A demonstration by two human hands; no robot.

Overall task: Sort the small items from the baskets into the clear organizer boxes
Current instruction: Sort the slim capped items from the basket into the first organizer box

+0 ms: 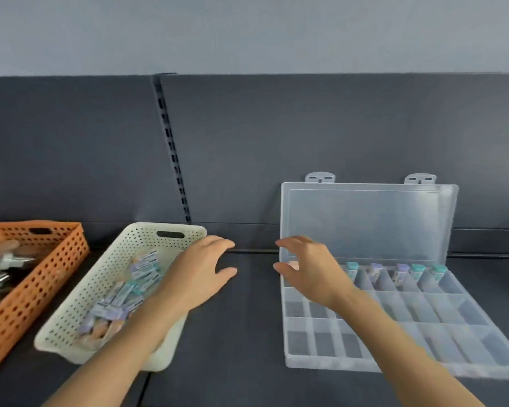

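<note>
Head view looks down on a dark bench point(247, 333) backed by a dark panel with a slotted rail. Toward the bench's left edge sits an orange basket point(56, 259) with perforated walls, holding blurred grey and tan items that cannot be made out. Just beside it, nearer the middle, lies a cream basket point(100, 277), also perforated, set at an angle and filled with small packets point(143, 268) in pale blue, teal and lilac. On the right half of the bench stands a clear organizer box point(306, 342), its lid point(365, 218) raised upright against the back panel, two latch tabs showing along the lid's top edge. The box's rear row holds small vials point(400, 273) with teal and lilac caps, each in its own compartment; the nearer compartments look bare. The left hand point(200, 274) hangs over the cream basket's right rim, palm down, fingers loosely spread and slightly curled, holding nothing — the packets lie just beside and below its wrist, to the left. The right hand point(312, 271) hovers over the rear left corner of the organizer box, fingers and thumb apart in an open curl with nothing between them; the vials sit just to its right, near but not touching it. Between the two hands is a bare strip of bench, and both forearms reach in from the near edge.
</note>
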